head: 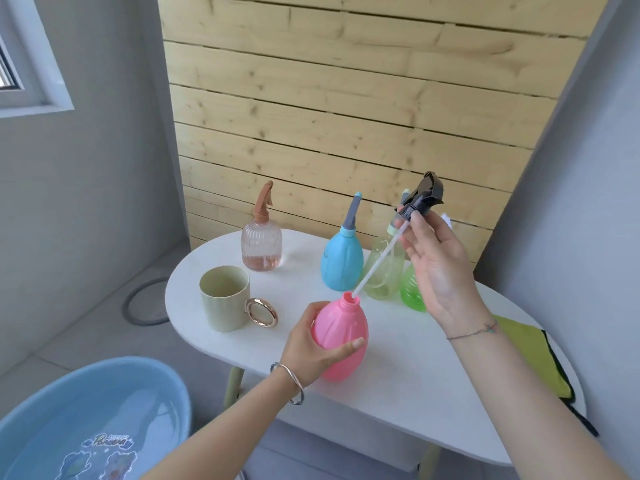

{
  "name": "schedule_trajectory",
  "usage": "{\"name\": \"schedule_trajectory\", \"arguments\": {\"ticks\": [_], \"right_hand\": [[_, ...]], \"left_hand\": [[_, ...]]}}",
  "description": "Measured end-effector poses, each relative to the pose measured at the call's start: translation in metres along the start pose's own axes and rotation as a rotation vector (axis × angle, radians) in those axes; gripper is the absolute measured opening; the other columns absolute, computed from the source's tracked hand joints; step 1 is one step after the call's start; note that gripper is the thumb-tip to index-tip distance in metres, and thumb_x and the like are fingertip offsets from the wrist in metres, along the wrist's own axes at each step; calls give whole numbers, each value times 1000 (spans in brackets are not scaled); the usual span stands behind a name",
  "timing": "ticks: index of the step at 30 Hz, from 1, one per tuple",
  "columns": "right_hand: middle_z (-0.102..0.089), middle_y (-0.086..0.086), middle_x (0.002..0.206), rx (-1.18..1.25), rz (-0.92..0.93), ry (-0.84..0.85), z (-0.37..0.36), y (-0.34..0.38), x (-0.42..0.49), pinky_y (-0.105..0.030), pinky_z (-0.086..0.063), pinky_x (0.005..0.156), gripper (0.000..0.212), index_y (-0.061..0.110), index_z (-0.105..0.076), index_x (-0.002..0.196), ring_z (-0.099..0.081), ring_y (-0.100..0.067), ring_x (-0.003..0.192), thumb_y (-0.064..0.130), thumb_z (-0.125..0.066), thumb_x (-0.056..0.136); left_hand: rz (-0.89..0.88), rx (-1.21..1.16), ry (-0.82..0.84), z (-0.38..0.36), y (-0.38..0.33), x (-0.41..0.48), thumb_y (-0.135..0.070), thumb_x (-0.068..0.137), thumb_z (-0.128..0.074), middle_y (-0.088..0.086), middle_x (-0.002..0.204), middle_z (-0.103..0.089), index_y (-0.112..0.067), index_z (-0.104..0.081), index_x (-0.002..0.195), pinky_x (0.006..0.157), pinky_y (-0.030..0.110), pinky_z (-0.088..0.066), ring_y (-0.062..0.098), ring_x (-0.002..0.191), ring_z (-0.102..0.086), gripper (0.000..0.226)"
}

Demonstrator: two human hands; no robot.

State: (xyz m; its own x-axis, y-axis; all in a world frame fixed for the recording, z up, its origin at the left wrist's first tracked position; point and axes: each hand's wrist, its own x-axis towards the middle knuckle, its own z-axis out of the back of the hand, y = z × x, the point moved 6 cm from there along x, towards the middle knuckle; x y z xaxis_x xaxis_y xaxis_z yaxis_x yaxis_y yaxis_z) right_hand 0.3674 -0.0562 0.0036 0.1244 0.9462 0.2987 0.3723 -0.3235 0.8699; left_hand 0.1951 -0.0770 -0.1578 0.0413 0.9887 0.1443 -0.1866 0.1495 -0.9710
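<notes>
I note the white table (398,393) first. The blue basin (114,361) on the floor to its left holds water. The pink bottle (343,327) stands at the table's near edge, uncapped and opaque. My left hand (308,348) wraps around its body. The ribbed clear bottle (261,247) holds pinkish liquid low down. My right hand (440,271) pinches the black spray head (424,199), and its dip tube (375,263) has its tip at the pink bottle's mouth.

1 head camera faces down, seemingly near table (398,393).
</notes>
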Motion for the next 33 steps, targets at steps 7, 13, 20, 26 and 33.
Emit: {"name": "schedule_trajectory", "arguments": {"ticks": [7, 13, 20, 26, 33], "right_hand": [[-70, 2, 103, -145, 25, 58, -5, -12, -6, -17, -46, 86, 42, 11, -61, 110, -65, -5, 95, 26, -71, 71], [-73, -2, 106, -482, -121, 339, -6, -50, -25, -35, -45, 102, 39, 14, -67, 106, -65, -16, 107, 21, -76, 70], [-73, 5, 105, -606, -202, 448, -2, -63, -33, -33, -44, 104, 25, 20, -71, 101, -64, -10, 107, 9, -74, 78], [-74, 2, 103, -648, -199, 458, -4, -67, -32, -25, -47, 99, 28, 14, -70, 101, -66, -9, 105, 9, -77, 75], [-75, 8, 88, -808, -97, 396, -10, -62, -30, -7, -44, 80, 23, 17, -74, 87, -67, -1, 90, 15, -85, 67]], "left_hand": [[-17, -2, 20, 1, 3, 1, -64, 51, -83, -9, 106, -67, -31, -54, 115, 86, 32, -54, 10, 98, -65, 77], [-22, 1, 51, 0, 2, 2, -61, 52, -83, -8, 109, -65, -29, -50, 117, 83, 23, -53, 6, 98, -64, 80], [-4, 24, 160, 1, 1, 2, -59, 53, -81, -11, 115, -62, -29, -45, 125, 86, 21, -52, 2, 103, -61, 86], [-17, 102, 244, 3, 2, 4, -43, 62, -87, -14, 120, -57, -34, -39, 129, 81, 10, -46, 1, 108, -57, 83], [-6, 96, 219, 2, 3, 4, -42, 63, -87, -14, 117, -57, -34, -40, 127, 83, 17, -48, 5, 106, -57, 80]]}}
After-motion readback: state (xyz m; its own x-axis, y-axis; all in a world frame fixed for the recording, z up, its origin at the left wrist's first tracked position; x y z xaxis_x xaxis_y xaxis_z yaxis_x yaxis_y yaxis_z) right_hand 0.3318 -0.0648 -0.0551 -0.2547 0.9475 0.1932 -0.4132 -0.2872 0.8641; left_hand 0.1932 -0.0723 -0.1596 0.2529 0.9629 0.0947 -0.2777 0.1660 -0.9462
